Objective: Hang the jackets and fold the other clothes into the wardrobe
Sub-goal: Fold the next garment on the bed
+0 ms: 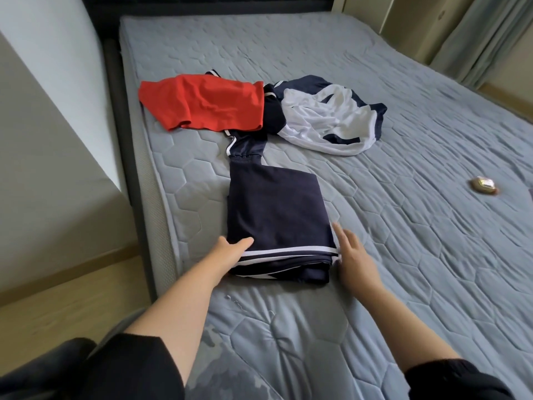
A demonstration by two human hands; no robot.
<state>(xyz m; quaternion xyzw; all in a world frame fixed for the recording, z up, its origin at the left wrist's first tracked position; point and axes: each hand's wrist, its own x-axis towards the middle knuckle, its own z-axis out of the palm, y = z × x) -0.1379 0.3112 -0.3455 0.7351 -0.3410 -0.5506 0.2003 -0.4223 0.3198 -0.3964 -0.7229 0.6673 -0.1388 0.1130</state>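
Grey quilted bed (375,197) fills the room. Near its left edge lies a folded navy garment (277,215), both hands flat and open at its near corners, left hand (230,251) and right hand (353,252), probably squaring the fold. Beyond lie a red garment (202,103) and a navy-white jacket (326,122), unsorted; nothing blocks them.

The folded garment (277,220) is dark navy with thin white stripes along its hem, and the one (202,102) behind it is plain bright red. Next to that is a navy-and-white jacket (326,122), all on a grey-blue bed (403,197) quilted in hexagons.
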